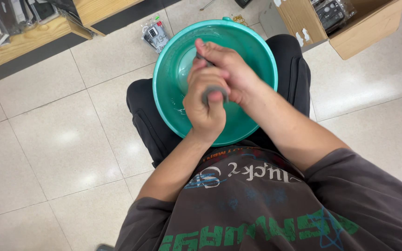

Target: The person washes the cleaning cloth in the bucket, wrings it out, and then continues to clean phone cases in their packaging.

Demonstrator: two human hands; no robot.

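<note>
grey object [215, 90] | clasped between left hand [204, 100], right hand [229, 69] | over teal basin [257, 46]

teal-green basin [257, 51], glossy, paler where light catches the inside. grey object [214, 90] gripped between left hand [204, 100] and right hand [226, 69]. black trousers [143, 111] under the basin. faded brown-grey shirt [257, 209] with white lettering, green lettering and blue scribbled stars. cream floor tiles [52, 139] with thin grey grout lines. light wooden shelf [24, 39] edged in black. tan cardboard box [350, 32] with white torn patches.
</note>
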